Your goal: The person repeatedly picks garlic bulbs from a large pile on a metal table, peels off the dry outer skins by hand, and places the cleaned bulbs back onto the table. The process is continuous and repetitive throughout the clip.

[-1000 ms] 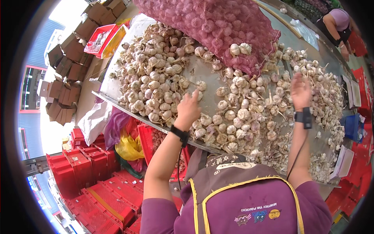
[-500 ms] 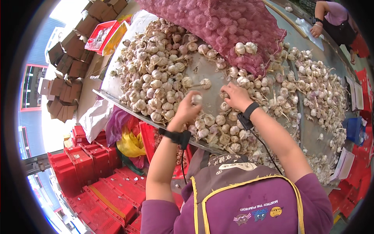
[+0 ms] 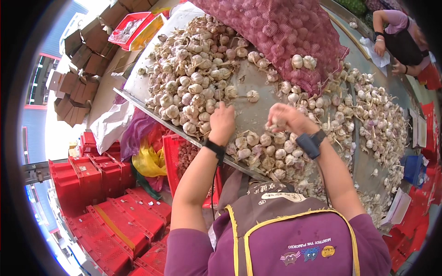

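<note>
My left hand (image 3: pixel 223 123) is at the right edge of a large heap of garlic bulbs (image 3: pixel 191 87), fingers curled against it. Its back hides whatever the fingers hold. To its right, my right hand (image 3: pixel 294 117) pinches a whitish garlic bulb (image 3: pixel 276 122) above the grey metal table (image 3: pixel 258 108). A single bulb with a long stem (image 3: pixel 252 96) lies on the bare metal between and beyond the hands. Nearer my body, a second group of loose bulbs (image 3: pixel 267 149) lies along the table's front edge.
A pink mesh sack (image 3: pixel 276 37) full of garlic lies at the table's far side. More bulbs (image 3: pixel 375 106) spread to the right. Red crates (image 3: pixel 124 216) and a yellow bag (image 3: pixel 149 163) are at lower left. Another person (image 3: pixel 400 37) stands at the far right.
My left hand has turned and moved against the heap; the bulb seen in it before no longer shows. My right hand has lifted from the loose bulbs with a bulb in its fingers.
</note>
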Demonstrator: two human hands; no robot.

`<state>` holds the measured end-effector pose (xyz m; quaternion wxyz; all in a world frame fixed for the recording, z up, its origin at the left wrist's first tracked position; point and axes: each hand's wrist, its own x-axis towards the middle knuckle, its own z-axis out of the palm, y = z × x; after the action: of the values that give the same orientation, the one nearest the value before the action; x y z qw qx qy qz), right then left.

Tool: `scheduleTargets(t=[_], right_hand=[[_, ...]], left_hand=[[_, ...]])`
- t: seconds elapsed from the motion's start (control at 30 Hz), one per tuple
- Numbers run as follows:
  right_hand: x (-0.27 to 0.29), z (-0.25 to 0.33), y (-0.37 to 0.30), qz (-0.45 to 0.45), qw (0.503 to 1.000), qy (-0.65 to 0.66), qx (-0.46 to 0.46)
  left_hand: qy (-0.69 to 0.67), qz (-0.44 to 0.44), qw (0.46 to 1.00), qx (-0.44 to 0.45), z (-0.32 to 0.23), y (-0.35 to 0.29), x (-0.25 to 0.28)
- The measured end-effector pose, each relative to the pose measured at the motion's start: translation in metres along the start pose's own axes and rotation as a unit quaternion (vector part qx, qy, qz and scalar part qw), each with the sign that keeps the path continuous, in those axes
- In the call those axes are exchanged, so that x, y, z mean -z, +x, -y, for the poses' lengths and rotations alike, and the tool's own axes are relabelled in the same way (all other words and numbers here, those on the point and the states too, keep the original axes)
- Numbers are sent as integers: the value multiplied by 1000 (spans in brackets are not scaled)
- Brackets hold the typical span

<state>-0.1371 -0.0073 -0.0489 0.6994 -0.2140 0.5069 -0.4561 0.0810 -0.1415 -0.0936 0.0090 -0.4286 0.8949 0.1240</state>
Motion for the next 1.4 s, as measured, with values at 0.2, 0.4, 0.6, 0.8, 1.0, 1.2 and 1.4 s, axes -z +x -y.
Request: scheduleTargets(t=[0.2,0.4,0.6,0.8,1.0,1.2,1.4], right_hand=[[-39,-59,17,-68,753,-629,183],[-55,-67,41,-32,682,-715,151],[-67,-63,46,19,634,-764,114],[-35,-47,32,9,992,-123,-16],[-35,-56,-14,228,885,399,-79],[-57,-105,-40,95,938,327,69],[4,-85,-79,103,845,515,102]], left_hand=[[25,29,999,-27,2,10,4],[-624,171,757,89,12,-22,49],[-835,172,518,76,2,-73,64],[-874,96,470,78,-4,-97,67],[-799,-8,599,44,-34,-102,82],[-334,-132,912,-197,-108,-116,78],[-313,-146,907,-242,-138,-117,75]])
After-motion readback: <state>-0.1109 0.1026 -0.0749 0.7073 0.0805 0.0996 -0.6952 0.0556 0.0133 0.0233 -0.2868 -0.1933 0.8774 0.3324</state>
